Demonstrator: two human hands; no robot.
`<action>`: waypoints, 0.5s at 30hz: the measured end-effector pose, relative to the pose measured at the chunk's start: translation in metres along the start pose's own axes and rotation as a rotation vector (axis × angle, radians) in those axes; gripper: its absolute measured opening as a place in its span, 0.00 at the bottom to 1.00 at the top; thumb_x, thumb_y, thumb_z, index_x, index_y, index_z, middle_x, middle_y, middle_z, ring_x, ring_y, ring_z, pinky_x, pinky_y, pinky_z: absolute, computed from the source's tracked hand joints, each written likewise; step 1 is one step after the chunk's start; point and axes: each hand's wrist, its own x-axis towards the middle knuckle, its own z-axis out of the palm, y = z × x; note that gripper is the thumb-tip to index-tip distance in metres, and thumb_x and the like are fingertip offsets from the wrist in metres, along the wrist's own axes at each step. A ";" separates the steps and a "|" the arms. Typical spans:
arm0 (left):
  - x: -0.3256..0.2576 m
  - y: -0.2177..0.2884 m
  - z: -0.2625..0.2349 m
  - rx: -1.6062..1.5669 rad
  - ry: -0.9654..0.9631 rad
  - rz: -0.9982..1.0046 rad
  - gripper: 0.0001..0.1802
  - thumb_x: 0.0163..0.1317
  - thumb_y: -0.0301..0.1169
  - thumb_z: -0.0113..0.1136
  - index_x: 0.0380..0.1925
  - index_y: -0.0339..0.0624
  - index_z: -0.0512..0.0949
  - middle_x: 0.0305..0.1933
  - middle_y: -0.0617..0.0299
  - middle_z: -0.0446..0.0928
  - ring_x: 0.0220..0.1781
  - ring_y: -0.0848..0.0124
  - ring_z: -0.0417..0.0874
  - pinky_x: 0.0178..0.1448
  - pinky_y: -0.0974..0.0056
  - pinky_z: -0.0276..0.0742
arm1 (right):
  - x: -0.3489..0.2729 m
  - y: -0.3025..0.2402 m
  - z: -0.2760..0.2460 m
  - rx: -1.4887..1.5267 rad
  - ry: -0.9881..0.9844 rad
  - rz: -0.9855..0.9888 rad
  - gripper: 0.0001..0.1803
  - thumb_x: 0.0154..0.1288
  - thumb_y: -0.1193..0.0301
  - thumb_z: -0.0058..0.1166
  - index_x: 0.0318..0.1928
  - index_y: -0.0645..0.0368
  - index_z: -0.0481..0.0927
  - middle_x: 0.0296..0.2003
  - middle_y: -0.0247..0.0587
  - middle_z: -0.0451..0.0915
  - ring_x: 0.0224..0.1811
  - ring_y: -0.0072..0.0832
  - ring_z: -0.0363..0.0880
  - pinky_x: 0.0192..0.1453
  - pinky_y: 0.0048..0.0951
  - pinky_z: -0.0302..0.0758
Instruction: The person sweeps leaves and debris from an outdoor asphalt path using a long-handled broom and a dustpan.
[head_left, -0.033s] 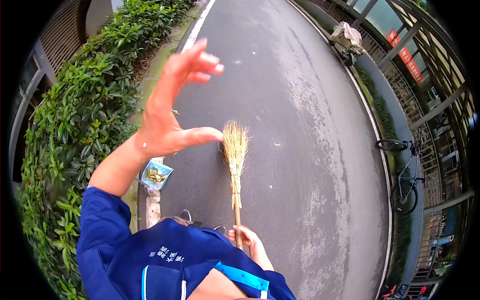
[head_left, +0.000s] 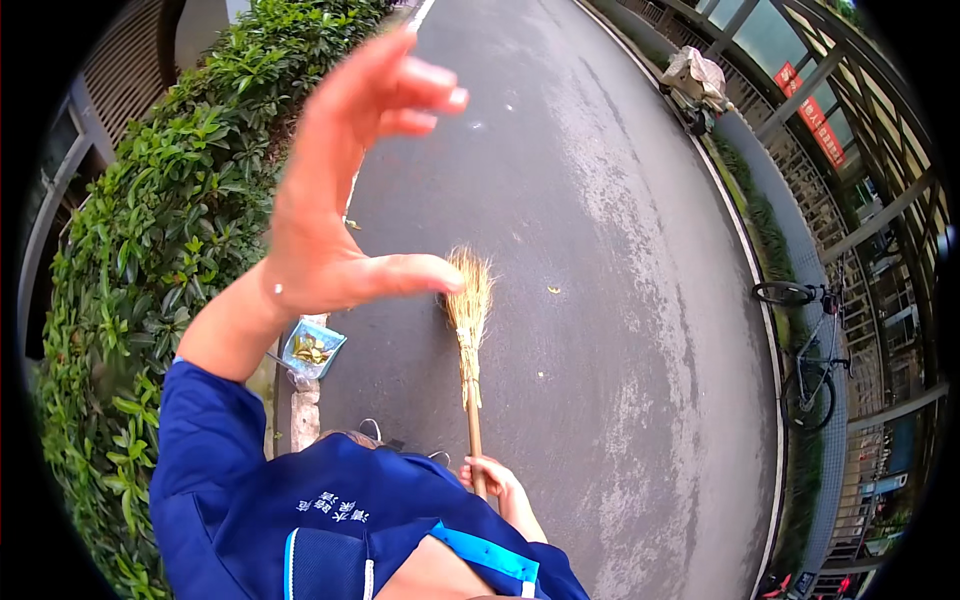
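Observation:
My left hand (head_left: 335, 200) is raised close in front of the view, its thumb stretched to the right and the other fingers curving apart from it. Nothing is between them. My right hand (head_left: 492, 478) is wrapped round the wooden handle of a straw broom (head_left: 470, 335), whose bristles point away from me over the asphalt. The left thumb tip overlaps the bristles in the picture. A blue dustpan (head_left: 311, 350) with leaves in it is by the kerb, below my left forearm.
A leafy hedge (head_left: 180, 230) runs along the left, behind a stone kerb (head_left: 305, 415). On the right, a bicycle (head_left: 815, 365) and a covered scooter (head_left: 695, 82) stand beside a fence. Small leaf bits (head_left: 554, 290) lie on the wet-patched road (head_left: 590, 400).
My left hand has come slightly higher and looks larger, its thumb further right. The broom's bristles have shifted a little to the left; my right hand keeps its grip.

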 end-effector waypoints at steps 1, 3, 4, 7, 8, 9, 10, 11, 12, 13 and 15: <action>0.022 0.009 -0.002 0.024 0.100 0.163 0.68 0.32 0.53 0.79 0.68 0.36 0.48 0.58 0.48 0.66 0.60 0.55 0.71 0.61 0.56 0.68 | -0.002 -0.006 -0.010 -0.043 -0.032 0.000 0.13 0.57 0.72 0.62 0.38 0.59 0.70 0.28 0.41 0.78 0.29 0.32 0.80 0.37 0.33 0.82; 0.050 0.038 0.005 0.092 0.179 0.397 0.67 0.32 0.52 0.79 0.68 0.36 0.48 0.58 0.48 0.66 0.60 0.55 0.71 0.60 0.56 0.69 | -0.013 0.018 -0.027 -0.098 -0.067 -0.017 0.13 0.56 0.74 0.60 0.38 0.60 0.70 0.24 0.38 0.76 0.24 0.28 0.77 0.30 0.29 0.80; 0.063 0.059 0.007 0.126 0.201 0.488 0.67 0.33 0.52 0.79 0.68 0.36 0.49 0.58 0.48 0.66 0.60 0.55 0.71 0.60 0.56 0.69 | -0.019 0.022 -0.031 -0.141 -0.057 -0.067 0.13 0.55 0.76 0.59 0.39 0.62 0.70 0.22 0.37 0.75 0.22 0.27 0.75 0.27 0.27 0.78; 0.084 0.058 0.042 0.123 0.212 0.599 0.65 0.34 0.52 0.78 0.67 0.37 0.50 0.58 0.48 0.67 0.60 0.54 0.71 0.60 0.56 0.69 | -0.018 0.069 -0.091 -0.276 0.035 -0.107 0.19 0.51 0.79 0.58 0.44 0.66 0.68 0.21 0.40 0.76 0.20 0.26 0.78 0.22 0.25 0.75; 0.091 0.060 0.057 0.082 0.245 0.647 0.65 0.34 0.52 0.78 0.67 0.37 0.50 0.58 0.48 0.67 0.60 0.54 0.71 0.60 0.56 0.69 | -0.047 0.058 -0.095 -0.531 0.344 -0.118 0.21 0.50 0.77 0.61 0.44 0.67 0.69 0.22 0.42 0.78 0.19 0.26 0.78 0.21 0.25 0.74; 0.099 0.079 0.053 0.108 0.250 0.692 0.64 0.34 0.52 0.78 0.67 0.37 0.50 0.58 0.48 0.67 0.60 0.54 0.71 0.60 0.56 0.69 | -0.045 0.057 -0.108 -0.611 0.392 -0.178 0.22 0.47 0.74 0.64 0.42 0.67 0.71 0.22 0.41 0.78 0.19 0.26 0.78 0.22 0.25 0.75; 0.097 0.086 0.042 0.180 0.216 0.696 0.64 0.35 0.52 0.78 0.67 0.37 0.50 0.58 0.48 0.67 0.60 0.54 0.70 0.60 0.56 0.69 | -0.038 0.051 -0.104 -0.790 0.404 -0.179 0.23 0.45 0.70 0.67 0.42 0.64 0.72 0.23 0.41 0.80 0.21 0.25 0.80 0.26 0.26 0.77; 0.097 0.106 0.020 0.300 0.155 0.702 0.63 0.35 0.52 0.78 0.67 0.38 0.51 0.58 0.48 0.67 0.60 0.54 0.70 0.60 0.56 0.69 | -0.020 0.036 -0.088 -1.115 0.397 -0.101 0.26 0.44 0.65 0.68 0.43 0.61 0.73 0.26 0.41 0.82 0.23 0.28 0.82 0.33 0.29 0.78; 0.091 0.089 0.024 0.286 0.153 0.706 0.63 0.35 0.52 0.77 0.66 0.38 0.51 0.58 0.48 0.67 0.61 0.54 0.70 0.60 0.56 0.69 | -0.020 0.037 -0.107 -1.291 0.484 -0.073 0.29 0.43 0.59 0.68 0.46 0.57 0.74 0.28 0.40 0.84 0.28 0.30 0.84 0.41 0.30 0.79; 0.093 0.074 0.039 0.225 0.158 0.722 0.62 0.36 0.52 0.77 0.66 0.38 0.51 0.58 0.48 0.67 0.61 0.54 0.70 0.60 0.56 0.69 | -0.037 0.033 -0.126 -1.252 0.565 -0.012 0.30 0.42 0.59 0.69 0.46 0.56 0.74 0.31 0.39 0.84 0.32 0.32 0.85 0.44 0.32 0.79; 0.098 0.079 0.051 0.180 0.175 0.728 0.61 0.36 0.51 0.77 0.66 0.38 0.52 0.57 0.48 0.67 0.61 0.54 0.70 0.60 0.56 0.70 | -0.075 0.032 -0.140 -1.376 0.758 0.075 0.31 0.41 0.59 0.69 0.47 0.53 0.73 0.37 0.40 0.84 0.41 0.35 0.84 0.48 0.35 0.78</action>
